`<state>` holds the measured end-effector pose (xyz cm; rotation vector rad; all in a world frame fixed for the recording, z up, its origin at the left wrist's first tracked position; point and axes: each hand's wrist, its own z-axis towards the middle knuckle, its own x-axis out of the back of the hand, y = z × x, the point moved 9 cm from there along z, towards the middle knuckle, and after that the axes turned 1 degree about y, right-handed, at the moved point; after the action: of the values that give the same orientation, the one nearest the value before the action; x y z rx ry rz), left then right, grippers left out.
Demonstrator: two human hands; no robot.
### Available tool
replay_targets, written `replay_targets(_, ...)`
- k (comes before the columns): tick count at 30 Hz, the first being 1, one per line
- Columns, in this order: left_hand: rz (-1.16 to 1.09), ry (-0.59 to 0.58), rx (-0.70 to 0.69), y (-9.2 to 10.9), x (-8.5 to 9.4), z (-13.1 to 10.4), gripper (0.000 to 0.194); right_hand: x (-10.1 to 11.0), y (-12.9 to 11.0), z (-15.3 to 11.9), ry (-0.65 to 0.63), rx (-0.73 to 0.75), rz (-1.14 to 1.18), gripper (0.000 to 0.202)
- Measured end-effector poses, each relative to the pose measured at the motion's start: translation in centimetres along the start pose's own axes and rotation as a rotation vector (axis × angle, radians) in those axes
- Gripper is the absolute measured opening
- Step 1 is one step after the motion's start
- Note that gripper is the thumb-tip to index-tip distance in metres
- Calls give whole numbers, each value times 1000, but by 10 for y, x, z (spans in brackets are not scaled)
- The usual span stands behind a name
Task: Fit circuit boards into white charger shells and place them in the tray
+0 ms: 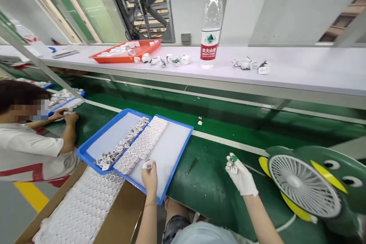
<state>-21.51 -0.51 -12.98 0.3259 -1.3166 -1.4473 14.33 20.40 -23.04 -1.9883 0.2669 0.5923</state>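
Note:
My bare left hand [150,178] is closed on a small white plastic housing [147,165], held above the right-hand blue tray [180,152]. Rows of similar white housings [140,146] line that tray's left side. My right hand [243,179], in a white glove, grips a small green circuit board [233,158] with a white part [233,169] hanging by thin wires. The right hand is over the green bench [206,183]. A pair of dark tweezers [192,166] lies between my hands.
The left blue tray [97,133] holds a strip of wired parts. A cardboard box [126,202] below carries many housings. A green fan [303,187] stands at right. On the shelf are a water bottle [211,26] and an orange tray [143,49]. A co-worker [31,141] sits at left.

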Motion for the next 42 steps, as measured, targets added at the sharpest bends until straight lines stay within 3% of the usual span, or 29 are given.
replay_targets(3,-133,-35,25,45,-23,-13,31,2,24,-42,-15,-83,91,45)
replay_targets(5,-183,-106,11,79,-38,-20,40,0,28,-60,-28,-108,128,46)
replay_targets(9,-223,-263,-150,147,-56,-28,46,-14,3,-76,-87,-63,165,42)
replay_targets(11,-244,-311,-223,168,-60,-30,47,-25,-18,-81,-123,-6,166,41)
replay_targets(13,-293,-355,-209,175,-67,-32,48,-35,-37,-86,-140,57,158,42)
replay_targets(16,-423,-483,-33,169,-88,-40,46,-49,-56,-93,-154,119,116,43)
replay_targets(19,-555,-624,135,166,-106,-59,47,-58,-67,-101,-167,137,69,44)
replay_targets(21,-587,-676,161,170,-107,-71,49,-63,-75,-108,-195,159,28,48)
replay_targets(24,-507,-736,106,178,-99,-84,45,-72,-96,-125,-254,302,-159,57)
replay_targets(29,-336,-821,-66,193,-87,-91,40,-89,-131,-160,-232,678,-776,30)
replay_targets(33,-328,-808,-148,203,-88,-92,41,-103,-151,-184,-234,969,-969,29)
replay_targets(42,-234,-779,-327,217,-92,-102,44,-115,-146,-191,-288,1074,-1164,37)
